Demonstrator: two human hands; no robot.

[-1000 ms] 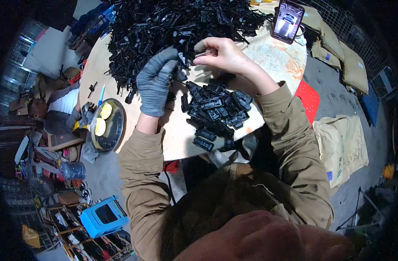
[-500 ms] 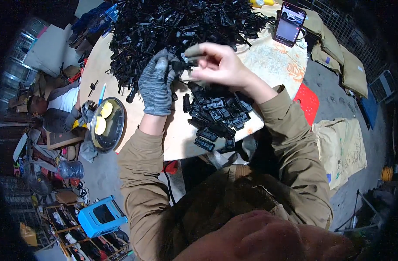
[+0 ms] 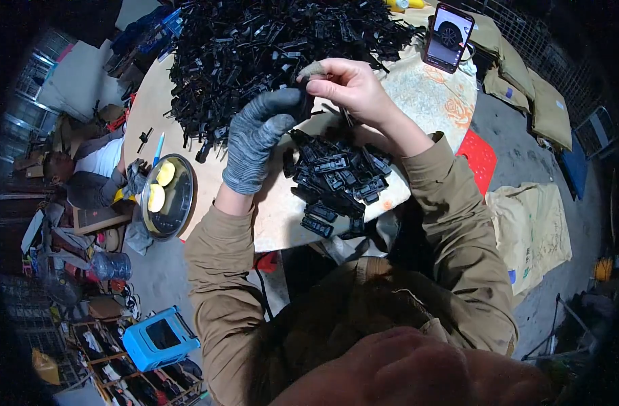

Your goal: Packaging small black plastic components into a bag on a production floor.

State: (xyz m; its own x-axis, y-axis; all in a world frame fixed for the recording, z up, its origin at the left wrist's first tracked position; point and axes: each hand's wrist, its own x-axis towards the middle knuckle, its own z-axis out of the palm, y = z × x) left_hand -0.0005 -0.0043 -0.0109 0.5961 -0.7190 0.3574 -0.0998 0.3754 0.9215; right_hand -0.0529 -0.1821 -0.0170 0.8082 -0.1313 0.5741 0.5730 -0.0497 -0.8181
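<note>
My left hand, in a grey knitted glove with dark fingertips, is closed on a small black plastic part. My right hand is bare except for a greyish cover on a fingertip. Its thumb and forefinger pinch the same part from the right; fingers and glove hide most of it. Beyond both hands spreads a large heap of black plastic parts. A smaller pile of black plastic parts lies below my right hand, close to the near edge of the table.
At left a dark round tray holds yellow-white pieces, with a blue pen beside it. A phone stands upright at the far right. Another person is at the table's left. Sacks lie on the floor at right.
My left hand has turned and its fingers have moved right, away from the heap. My right hand, spread and blurred before, now pinches the part with the left.
</note>
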